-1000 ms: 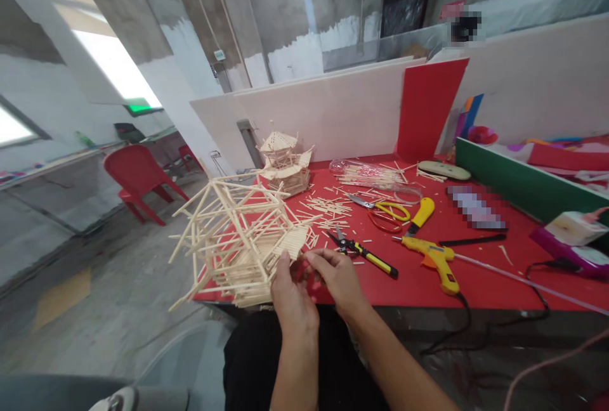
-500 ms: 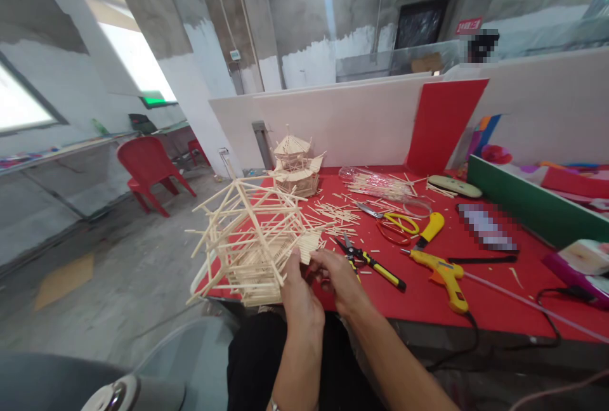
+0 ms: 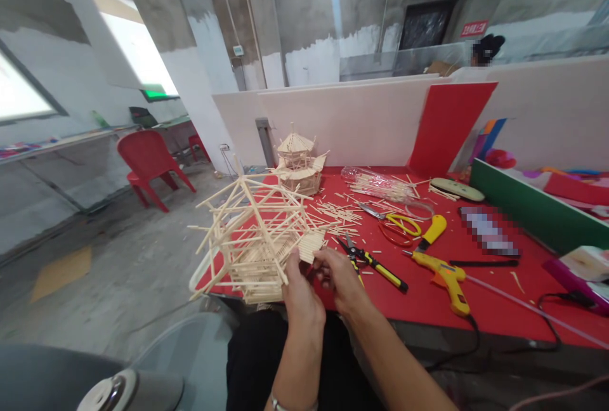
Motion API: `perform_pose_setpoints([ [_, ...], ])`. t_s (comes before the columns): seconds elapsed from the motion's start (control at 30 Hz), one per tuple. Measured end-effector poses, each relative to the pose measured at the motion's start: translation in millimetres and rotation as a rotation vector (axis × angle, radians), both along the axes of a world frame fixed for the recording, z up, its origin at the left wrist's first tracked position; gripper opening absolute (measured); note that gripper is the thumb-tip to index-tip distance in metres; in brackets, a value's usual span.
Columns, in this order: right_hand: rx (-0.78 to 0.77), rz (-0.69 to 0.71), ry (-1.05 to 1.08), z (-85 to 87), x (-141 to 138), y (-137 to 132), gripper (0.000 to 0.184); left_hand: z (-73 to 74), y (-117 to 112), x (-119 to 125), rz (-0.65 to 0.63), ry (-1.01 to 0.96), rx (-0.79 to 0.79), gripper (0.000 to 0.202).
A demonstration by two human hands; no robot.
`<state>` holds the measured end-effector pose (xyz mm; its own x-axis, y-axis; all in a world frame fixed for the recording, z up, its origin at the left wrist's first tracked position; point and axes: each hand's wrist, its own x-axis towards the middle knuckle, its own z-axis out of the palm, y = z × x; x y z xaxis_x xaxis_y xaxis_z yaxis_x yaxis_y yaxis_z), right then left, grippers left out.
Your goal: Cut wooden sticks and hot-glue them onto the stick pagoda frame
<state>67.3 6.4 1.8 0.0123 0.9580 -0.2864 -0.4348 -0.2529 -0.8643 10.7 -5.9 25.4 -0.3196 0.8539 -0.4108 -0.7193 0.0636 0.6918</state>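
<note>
A large openwork model built of thin wooden sticks (image 3: 254, 233) stands tilted at the near left corner of the red table (image 3: 428, 290). My left hand (image 3: 299, 290) grips its near right edge, fingers closed on the sticks. My right hand (image 3: 340, 274) is right beside it, fingers pinched at a small flat panel of sticks (image 3: 311, 246) on the model's right side. What the right fingertips hold is partly hidden. A smaller finished stick pagoda (image 3: 297, 160) stands farther back on the table.
Loose sticks (image 3: 340, 213), a clear bag of sticks (image 3: 378, 184), yellow-handled scissors (image 3: 392, 221), black-and-yellow cutters (image 3: 371, 260) and a yellow glue gun (image 3: 445, 271) lie on the table. White and red partition boards (image 3: 447, 125) stand behind. A red chair (image 3: 147, 163) is at left.
The view shifted slightly; the stick model has swung a little to the right and nearer upright. Both hands stay together at its right edge.
</note>
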Motion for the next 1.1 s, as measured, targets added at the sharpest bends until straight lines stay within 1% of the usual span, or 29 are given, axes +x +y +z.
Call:
perform_pose_setpoints([
  [0.23, 0.002, -0.007, 0.016, -1.6, -1, 0, 0.020, -0.6, 0, 0, -0.012, 0.000, 0.022, 0.033],
  [0.37, 0.014, -0.004, 0.021, -0.7, -1, 0, 0.019, 0.0, 0, 1, 0.017, -0.003, 0.016, 0.031],
  [0.43, 0.022, 0.002, 0.019, -0.9, -1, 0, 0.020, 0.2, 0, 1, 0.012, 0.003, 0.009, 0.032],
  [0.5, 0.027, 0.006, 0.008, -1.7, -1, 0, 0.022, 0.5, 0, 0, -0.008, 0.004, 0.014, 0.034],
  [0.63, 0.053, 0.025, -0.040, -3.8, 5, -5, 0.035, -2.2, -1, 0, -0.068, -0.006, 0.029, 0.031],
  [0.73, 0.106, 0.016, -0.131, -8.5, 19, -15, 0.036, -12.0, -5, 4, -0.068, 0.017, 0.071, 0.025],
  [0.8, 0.145, -0.020, -0.232, -15.6, 34, -23, 0.034, -22.8, -10, 7, -0.079, 0.085, 0.093, 0.029],
  [0.83, 0.161, -0.047, -0.294, -20.4, 43, -26, 0.033, -29.0, -14, 9, -0.124, 0.129, 0.082, 0.033],
  [0.9, 0.185, -0.108, -0.439, -31.3, 62, -30, 0.031, -42.0, -20, 14, -0.222, 0.207, 0.061, 0.039],
  [0.97, 0.193, -0.162, -0.604, -41.1, 82, -31, 0.031, -54.3, -24, 18, -0.289, 0.265, 0.072, 0.038],
  [1.03, 0.203, -0.182, -0.777, -46.9, 97, -28, 0.031, -65.0, -23, 22, -0.322, 0.331, 0.068, 0.032],
  [1.1, 0.230, -0.163, -0.947, -47.6, 105, -22, 0.028, -73.6, -19, 24, -0.311, 0.393, 0.074, 0.028],
])
